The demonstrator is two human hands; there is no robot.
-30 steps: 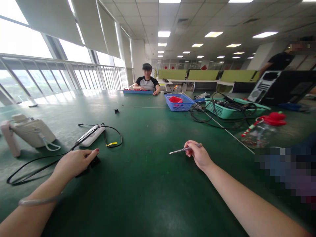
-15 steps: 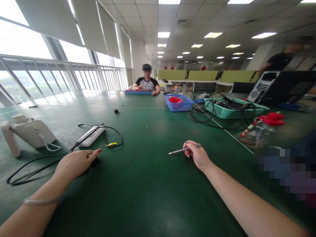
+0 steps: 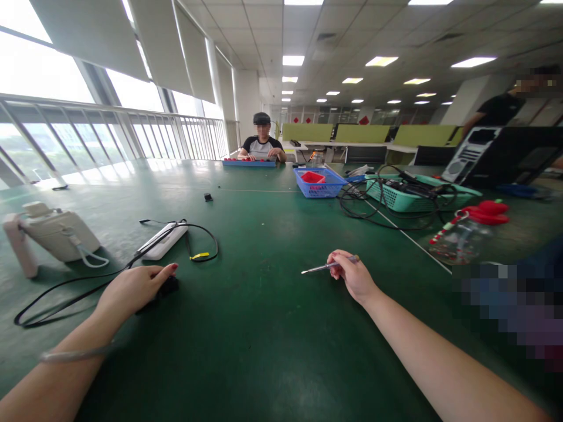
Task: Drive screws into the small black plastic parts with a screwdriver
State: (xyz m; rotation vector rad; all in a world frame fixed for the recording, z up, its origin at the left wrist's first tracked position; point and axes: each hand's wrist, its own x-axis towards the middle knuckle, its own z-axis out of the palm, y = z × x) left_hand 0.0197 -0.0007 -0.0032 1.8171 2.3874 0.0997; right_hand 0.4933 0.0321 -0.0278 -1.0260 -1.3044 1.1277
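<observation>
So the slim silver metal tool [image 3: 323,268] was in the right hand [image 3: 355,280]. The grip was closed on its handle end between thumb and fingertips, pen-style, which left the whole thin shaft sticking out free. Its long axis ran nearly level just above the green table [image 3: 264,340], with the tip pointing to the person's left.

Well to the left of the tool, the left hand [image 3: 132,290] lay palm-down over a small black block [image 3: 166,286]. Its fingers were draped across the block, probably to keep it from sliding. Honestly couldn't tell if that grip was really closed on it or just resting.

A black cable [image 3: 57,296] trailed away from there, further left of the tool. Left and a bit beyond the tool sat a white oblong plastic box [image 3: 162,241] and a beige plastic device [image 3: 59,234]. Far behind the tool were a blue mesh basket [image 3: 319,186] and another person [image 3: 263,147], seated. Right of the tool stood a clear bottle with a red lid [image 3: 461,237].
</observation>
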